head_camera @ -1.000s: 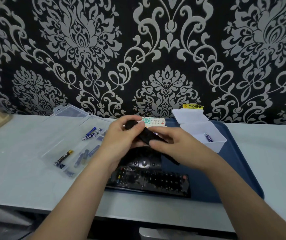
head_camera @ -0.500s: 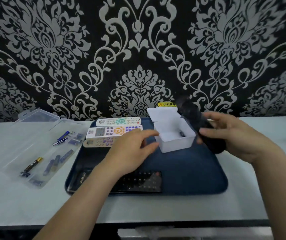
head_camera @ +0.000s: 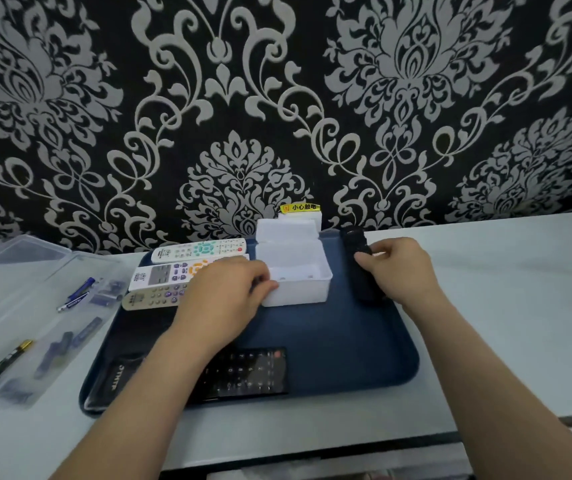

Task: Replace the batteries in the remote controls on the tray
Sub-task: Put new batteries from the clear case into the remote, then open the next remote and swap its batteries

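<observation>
Near edge: large black remote (head_camera: pixel 243 374) lies crosswise on the tray (head_camera: pixel 346 341).
Left hand (head_camera: pixel 225 303): fingers bent at the white box (head_camera: pixel 295 282) corner; blur hides whether they grip.
Right hand (head_camera: pixel 398 268): wrapped round the slim black remote (head_camera: pixel 355 245), on the tray just right of the box.
Axis: slim remote runs near-to-far.
Batteries: in the clear case (head_camera: pixel 10 296) left of the tray, nearer the left hand.

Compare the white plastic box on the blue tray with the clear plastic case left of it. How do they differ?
The white plastic box is opaque; the clear plastic case shows its batteries. The box stands on the blue tray; the case lies on the table. The left hand touches the box; nothing touches the case. Both lids are open.
</observation>
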`<action>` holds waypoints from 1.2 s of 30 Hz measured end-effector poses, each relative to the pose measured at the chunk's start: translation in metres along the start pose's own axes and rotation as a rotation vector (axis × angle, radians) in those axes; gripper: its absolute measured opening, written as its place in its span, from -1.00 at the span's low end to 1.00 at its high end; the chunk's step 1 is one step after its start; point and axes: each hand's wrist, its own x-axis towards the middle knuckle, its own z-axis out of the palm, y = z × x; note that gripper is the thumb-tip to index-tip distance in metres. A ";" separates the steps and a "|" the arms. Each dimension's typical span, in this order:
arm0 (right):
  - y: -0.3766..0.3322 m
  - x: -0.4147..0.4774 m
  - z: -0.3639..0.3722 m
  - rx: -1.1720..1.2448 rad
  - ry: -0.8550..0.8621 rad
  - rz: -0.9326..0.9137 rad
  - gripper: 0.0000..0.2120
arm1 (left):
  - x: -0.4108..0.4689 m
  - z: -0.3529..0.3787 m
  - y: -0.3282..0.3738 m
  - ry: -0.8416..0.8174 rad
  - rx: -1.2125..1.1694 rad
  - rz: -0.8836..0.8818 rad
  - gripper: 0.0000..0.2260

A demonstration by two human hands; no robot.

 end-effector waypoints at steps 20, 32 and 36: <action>-0.008 -0.005 0.027 -0.498 0.047 -0.154 -0.51 | -0.005 0.000 -0.007 0.062 -0.032 -0.056 -0.86; -0.086 -0.080 0.049 -0.222 -0.344 -0.805 -0.87 | -0.021 -0.042 -0.025 -0.450 -0.185 -0.085 -0.82; -0.092 -0.094 0.063 -0.369 -0.664 -0.839 -0.82 | -0.040 -0.055 -0.035 -0.714 -0.092 0.013 -0.60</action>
